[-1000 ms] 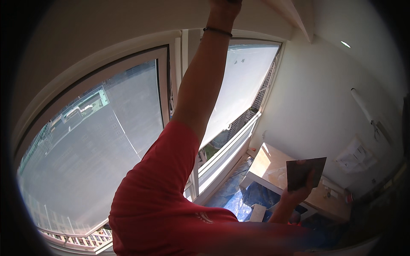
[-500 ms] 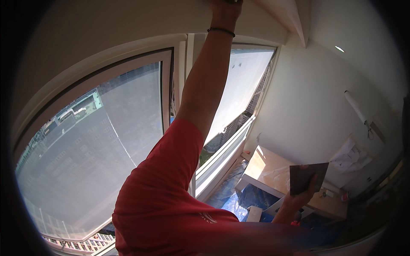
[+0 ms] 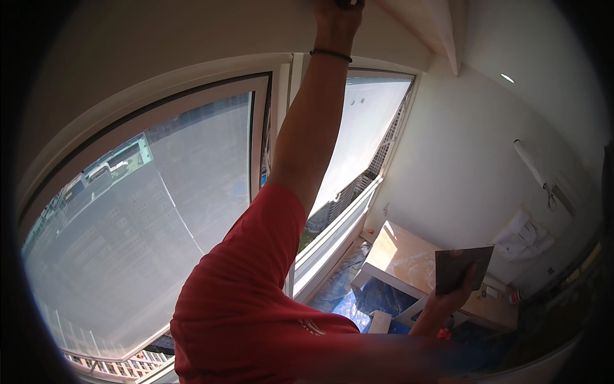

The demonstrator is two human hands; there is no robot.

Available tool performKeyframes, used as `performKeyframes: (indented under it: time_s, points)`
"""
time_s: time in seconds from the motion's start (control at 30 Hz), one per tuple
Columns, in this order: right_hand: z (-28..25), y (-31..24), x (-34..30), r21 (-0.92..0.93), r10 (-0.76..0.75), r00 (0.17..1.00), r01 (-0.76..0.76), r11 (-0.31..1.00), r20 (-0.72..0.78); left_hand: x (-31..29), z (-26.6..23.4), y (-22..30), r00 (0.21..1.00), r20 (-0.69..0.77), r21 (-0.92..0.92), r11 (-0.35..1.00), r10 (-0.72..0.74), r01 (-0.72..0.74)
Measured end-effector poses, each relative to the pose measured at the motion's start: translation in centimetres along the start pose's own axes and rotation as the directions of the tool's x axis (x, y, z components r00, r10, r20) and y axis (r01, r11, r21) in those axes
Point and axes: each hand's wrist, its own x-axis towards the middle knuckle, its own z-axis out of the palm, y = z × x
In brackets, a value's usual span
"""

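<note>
My left arm, in a red sleeve, reaches up to the ceiling-side edge of the view. At its end my left hand (image 3: 338,20), above a dark wristband (image 3: 331,55), is closed and partly cut off. A small dark thing shows at its fingers, too little to name. Lower right, my right hand (image 3: 448,302) grips a thin, dark, flat rectangular plate (image 3: 451,270) by its lower edge, holding it tilted in the air. Some of its fingers lie hidden behind the plate.
Tall windows with pale roller blinds (image 3: 192,173) stand left and centre. Below the right-hand window, a light wooden table (image 3: 396,256) stands over blue plastic sheeting (image 3: 348,301). Papers (image 3: 523,237) hang on the white wall (image 3: 448,147). A sloping beam (image 3: 441,32) juts down above.
The view has shifted slightly, so the window frame sits a little farther right behind my raised arm. Both hands keep nearly the same place and hold.
</note>
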Motion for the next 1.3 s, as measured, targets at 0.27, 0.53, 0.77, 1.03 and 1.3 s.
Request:
performKeyframes:
  time_s: [0.27, 0.53, 0.77, 1.03, 1.3]
  points:
    - [-0.5, -0.6, -1.0, 0.016, 0.047, 0.997, -0.048, 0.999, 0.059, -2.8, 3.5, 3.2, 0.996, -0.047, 0.134, 0.988, 0.080, -0.073]
    - [0.1, -1.2, -1.8, 0.065, 0.066, 0.989, -0.075, 0.995, 0.130, -5.0, 7.0, 6.3, 0.989, 0.008, 0.202, 0.969, 0.145, -0.144]
    - [0.2, -1.5, -2.4, 0.061, 0.035, 0.980, -0.047, 0.997, 0.197, -6.4, 9.4, 9.0, 0.982, 0.027, 0.197, 0.962, 0.186, -0.187]
    - [0.7, -1.3, -2.5, 0.086, 0.058, 0.976, -0.078, 0.993, 0.212, -6.4, 11.0, 12.7, 0.969, -0.010, 0.135, 0.960, 0.248, -0.244]
    - [1.1, -0.8, -2.4, 0.078, 0.080, 0.967, -0.101, 0.992, 0.240, -12.8, 16.1, 17.4, 0.900, 0.262, 0.137, 0.910, 0.347, -0.391]
